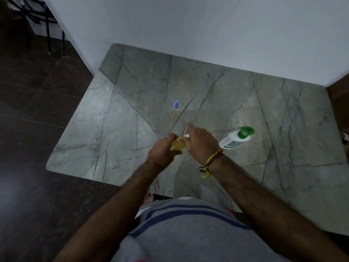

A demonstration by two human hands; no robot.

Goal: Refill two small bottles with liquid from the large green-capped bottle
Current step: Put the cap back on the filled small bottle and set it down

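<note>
My left hand [162, 151] grips a small clear bottle of yellow liquid [177, 145] above the marble counter. My right hand [201, 141] is closed over the bottle's white top end, which is mostly hidden under the fingers. Just right of that hand stands the large white bottle [233, 141], its green flip cap [245, 131] hinged open. A second small clear bottle with a blue cap [175, 105] stands upright farther back on the counter, apart from both hands.
The grey-green veined marble counter [132, 140] ends at a rounded front-left corner, with dark floor to the left. A white wall [188, 35] runs along the back. A wooden edge [340, 103] borders the right side.
</note>
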